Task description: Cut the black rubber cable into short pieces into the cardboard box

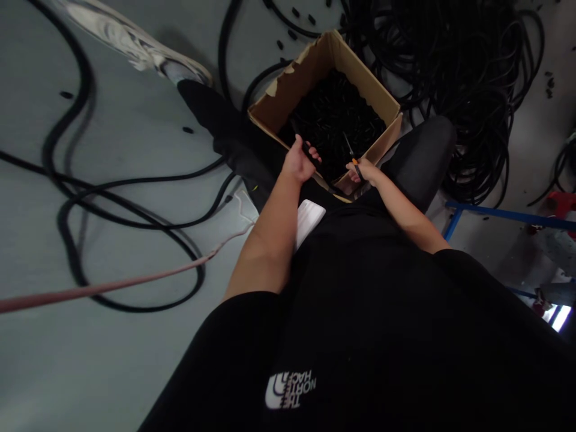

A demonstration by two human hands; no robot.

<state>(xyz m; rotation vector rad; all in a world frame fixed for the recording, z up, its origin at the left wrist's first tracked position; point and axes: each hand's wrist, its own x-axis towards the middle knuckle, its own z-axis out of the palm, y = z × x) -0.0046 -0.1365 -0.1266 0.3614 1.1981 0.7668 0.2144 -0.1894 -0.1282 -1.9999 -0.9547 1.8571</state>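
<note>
Between my legs stands an open cardboard box (371,87) with many short black pieces (337,108) inside. At the box's near left edge, my left hand (300,161) is closed around a black hose (310,155). My right hand (362,171) grips scissors with orange and dark handles (355,162) over the near right side of the box. The scissor blades point away from me over the black pieces, apart from the hose. A white object (309,219) lies by my left forearm.
Black hose (135,227) loops across the grey floor at left, where a pinkish cord (148,278) also runs. A large heap of black hose (468,90) lies beyond the box at right. Blue metal bars (508,214) stand at the right. Small black pieces are scattered about the floor.
</note>
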